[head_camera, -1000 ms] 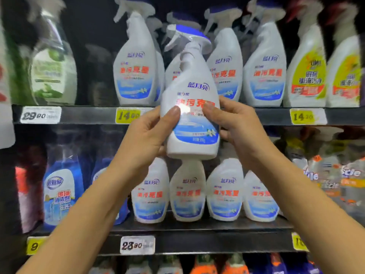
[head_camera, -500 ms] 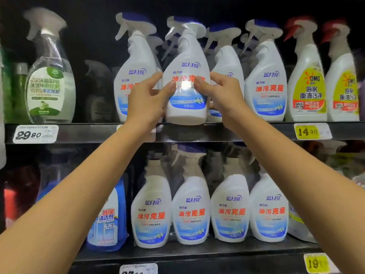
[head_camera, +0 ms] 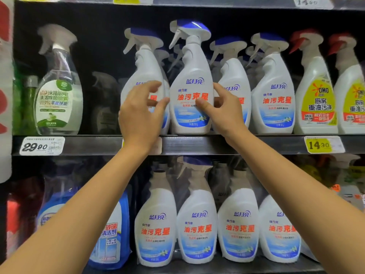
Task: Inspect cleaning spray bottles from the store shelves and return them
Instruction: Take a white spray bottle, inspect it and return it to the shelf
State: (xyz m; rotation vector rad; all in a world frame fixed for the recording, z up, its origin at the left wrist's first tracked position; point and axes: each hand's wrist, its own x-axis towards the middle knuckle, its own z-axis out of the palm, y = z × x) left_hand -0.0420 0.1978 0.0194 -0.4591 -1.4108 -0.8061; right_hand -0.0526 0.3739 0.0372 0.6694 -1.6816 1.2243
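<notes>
Standing upright at the front of the upper shelf [head_camera: 237, 145], the white spray bottle [head_camera: 190, 80] is seen in the head view between neighbouring bottles [head_camera: 235, 74] of the same kind. The left hand [head_camera: 140, 117] is kept just beside it, fingers loosely spread, nothing held. The right hand [head_camera: 225, 113] is laid with its thumb on the label, fingers curved at the right side; whether the bottle is gripped cannot be told.

Dim shelf bkgd, soft motion blur, wide-angle edge warp
</notes>
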